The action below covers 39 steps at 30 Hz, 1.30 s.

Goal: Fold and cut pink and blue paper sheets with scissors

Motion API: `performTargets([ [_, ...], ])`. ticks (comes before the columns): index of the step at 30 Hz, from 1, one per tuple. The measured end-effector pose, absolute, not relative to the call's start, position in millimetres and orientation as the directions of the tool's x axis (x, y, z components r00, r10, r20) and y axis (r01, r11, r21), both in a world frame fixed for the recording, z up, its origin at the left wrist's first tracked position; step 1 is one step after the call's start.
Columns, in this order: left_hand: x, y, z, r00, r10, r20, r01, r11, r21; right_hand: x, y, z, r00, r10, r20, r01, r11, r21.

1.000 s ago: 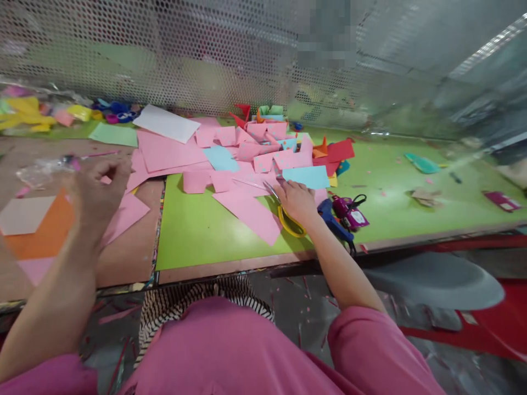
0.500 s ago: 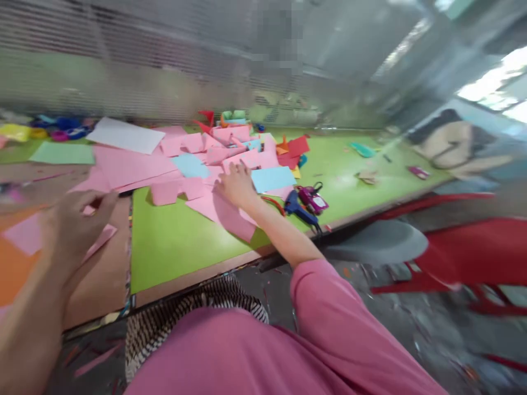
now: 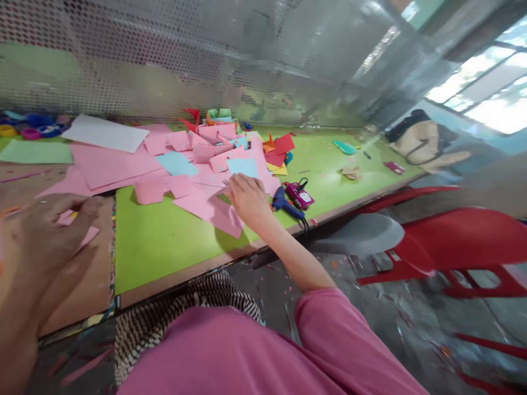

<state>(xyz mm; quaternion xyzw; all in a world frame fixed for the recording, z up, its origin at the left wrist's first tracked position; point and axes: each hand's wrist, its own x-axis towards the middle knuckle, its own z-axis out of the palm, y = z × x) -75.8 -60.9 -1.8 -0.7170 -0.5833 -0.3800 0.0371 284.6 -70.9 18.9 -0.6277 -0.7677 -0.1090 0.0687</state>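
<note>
On the left, my left hand (image 3: 60, 225) is curled in a pinch above the brown board. Pink paper (image 3: 89, 237) shows through the finger gap and below the fingertips. My right hand (image 3: 249, 197) is bent over the paper pile, fingers close together at the lower edge of a light blue paper (image 3: 242, 167). Its fingertips are partly hidden. Below that hand lies a pointed pink sheet (image 3: 212, 211). A folded pink piece (image 3: 149, 190) sits left of it. Just right of my right hand rests a blue glue gun (image 3: 286, 202).
Behind are pink paper shapes (image 3: 216, 134), a white sheet (image 3: 105, 133), a green sheet (image 3: 37, 152) and red paper (image 3: 284, 144). A purple box (image 3: 300, 195) with a black loop adjoins the glue gun. A red chair (image 3: 465, 241) stands at right, beyond the green table's (image 3: 152, 252) front edge.
The view has swung slightly right. My right hand has moved right onto the light blue paper, which has shifted left and away. My left hand stays in nearly the same place.
</note>
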Motion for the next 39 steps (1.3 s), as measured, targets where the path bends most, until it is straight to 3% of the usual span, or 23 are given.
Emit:
performTargets([
  [2,-58,-92,9,0.276,0.691,0.669,0.811,-0.541,0.224,271,-104,11,-0.603,0.72,0.343,0.796,0.571,0.2],
  [4,-37,-121,10,0.565,0.628,0.535,0.679,-0.722,0.13,259,-132,0,-0.786,0.492,0.373,0.599,0.754,0.268],
  [6,-19,-143,3,0.686,0.57,0.452,0.594,-0.798,0.104,252,-147,-10,-0.819,0.419,0.393,0.537,0.801,0.264],
  [8,-7,-155,-9,0.687,0.577,0.442,0.605,-0.791,0.092,249,-150,-18,-0.822,0.416,0.39,0.522,0.824,0.221],
  [12,-2,-163,-27,0.653,0.588,0.478,0.619,-0.778,0.11,256,-141,-25,-0.828,0.402,0.392,0.437,0.9,-0.001],
  [16,-5,-168,-31,0.685,0.543,0.486,0.604,-0.796,0.039,263,-135,-27,-0.814,0.427,0.393,0.394,0.904,-0.167],
  [21,-1,-162,-28,0.616,0.607,0.502,0.714,-0.699,-0.033,259,-115,-32,-0.786,0.543,0.295,0.507,0.84,-0.192],
  [29,-2,-138,-28,0.577,0.675,0.46,0.76,-0.65,0.001,248,-95,-35,-0.782,0.567,0.257,0.523,0.822,-0.222],
  [35,-2,-143,-32,0.564,0.71,0.421,0.745,-0.658,0.113,245,-104,-33,-0.711,0.637,0.297,0.542,0.767,-0.343],
  [39,0,-143,-31,0.558,0.724,0.406,0.767,-0.637,0.081,243,-102,-34,-0.68,0.682,0.271,0.582,0.726,-0.367],
])
